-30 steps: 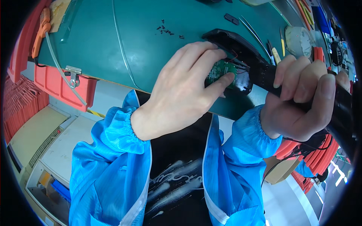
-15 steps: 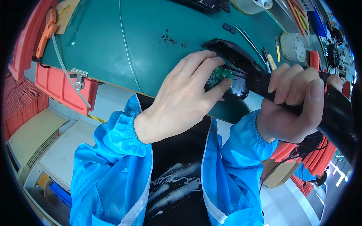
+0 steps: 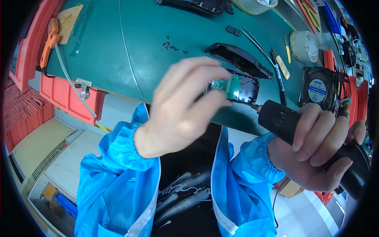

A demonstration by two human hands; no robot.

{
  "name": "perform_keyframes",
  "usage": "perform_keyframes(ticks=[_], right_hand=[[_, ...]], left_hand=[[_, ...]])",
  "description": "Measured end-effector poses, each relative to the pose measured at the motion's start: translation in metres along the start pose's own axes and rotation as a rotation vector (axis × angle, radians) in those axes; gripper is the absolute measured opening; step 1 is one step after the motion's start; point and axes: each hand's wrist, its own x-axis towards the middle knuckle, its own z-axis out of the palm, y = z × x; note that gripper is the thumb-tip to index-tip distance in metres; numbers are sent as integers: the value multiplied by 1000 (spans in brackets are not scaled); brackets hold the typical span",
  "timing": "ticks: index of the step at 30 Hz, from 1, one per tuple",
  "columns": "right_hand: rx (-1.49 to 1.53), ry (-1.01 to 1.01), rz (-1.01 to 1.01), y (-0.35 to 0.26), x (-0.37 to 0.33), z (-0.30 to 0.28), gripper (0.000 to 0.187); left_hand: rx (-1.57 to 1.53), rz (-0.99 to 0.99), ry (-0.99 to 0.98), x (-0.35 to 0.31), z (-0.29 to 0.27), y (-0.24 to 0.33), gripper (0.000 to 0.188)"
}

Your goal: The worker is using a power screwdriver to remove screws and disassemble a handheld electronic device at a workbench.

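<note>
My right hand [image 3: 319, 146] is wrapped round a black electric screwdriver [image 3: 279, 120], whose bit points left at the near edge of a black plastic housing. In that housing [image 3: 249, 91] sits a green circuit board [image 3: 233, 87]. Thin red wires run from it to a black cover [image 3: 239, 59] tipped up just behind. Over the board's left end is my left hand [image 3: 185, 102], smeared by motion, thumb and fingers apart with nothing seen gripped. It hides the left part of the housing. Whether the bit touches a screw is too small to tell.
Several small black screws [image 3: 169, 45] lie on the green mat [image 3: 98, 51]. Tweezers [image 3: 254, 41], a pen [image 3: 281, 81], a knife [image 3: 287, 49] and a tape roll [image 3: 306, 46] are right of the cover. A square fan [image 3: 317, 89] stands at right, an orange glue gun [image 3: 50, 37] at left.
The screwdriver has swung lower and right, so its bit now shows at the housing's near edge. My left hand has loosened from the board and blurred. The view has shifted slightly.
</note>
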Motion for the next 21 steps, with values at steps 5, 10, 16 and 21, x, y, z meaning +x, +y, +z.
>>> perform_keyframes(ticks=[5,10,16,21], right_hand=[[-116,-13,-9,-2,-15,-19,53],[-93,13,-25,3,-20,-16,57],[-174,-40,-21,-2,-22,-16,56],[-153,-27,6,1,-24,-10,56]], left_hand=[[483,-82,6,3,-51,-30,22],[692,-80,41,11,-64,-55,20],[469,-56,-19,12,-47,-36,26],[210,-71,-234,-1,-10,8,45]])
